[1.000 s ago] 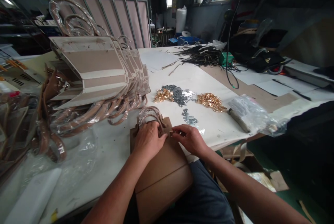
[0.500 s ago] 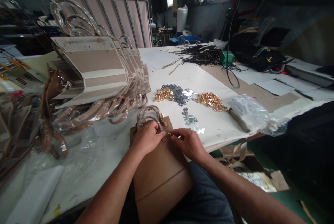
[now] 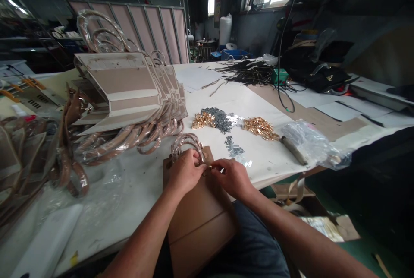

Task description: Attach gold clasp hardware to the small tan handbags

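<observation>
A brown handbag panel (image 3: 197, 226) leans from my lap onto the table edge, its plastic-wrapped handles (image 3: 186, 140) at the top. My left hand (image 3: 187, 170) is closed at the base of the handles, thumb and fingers gripping the bag's upper edge. Opposite it, my right hand (image 3: 233, 176) pinches a small gold metal fitting (image 3: 211, 166) against the bag. The fingertips of both hands nearly meet there and hide most of the fitting. Beyond the hands lie gold fittings (image 3: 260, 127) and grey metal plates (image 3: 221, 119) in small heaps.
To the left stands a stack of unfinished bags (image 3: 129, 79) with wrapped handles. A grey-brown rod-shaped tool (image 3: 294, 150) rests by a clear plastic bag (image 3: 310, 140) on the right. Black strips (image 3: 249, 71) and a green box (image 3: 280, 77) are farther back. A white object (image 3: 48, 241) lies at lower left.
The camera view has shifted slightly. Both hands stay at the same spot on the bag, with only small finger movement around the gold fitting.
</observation>
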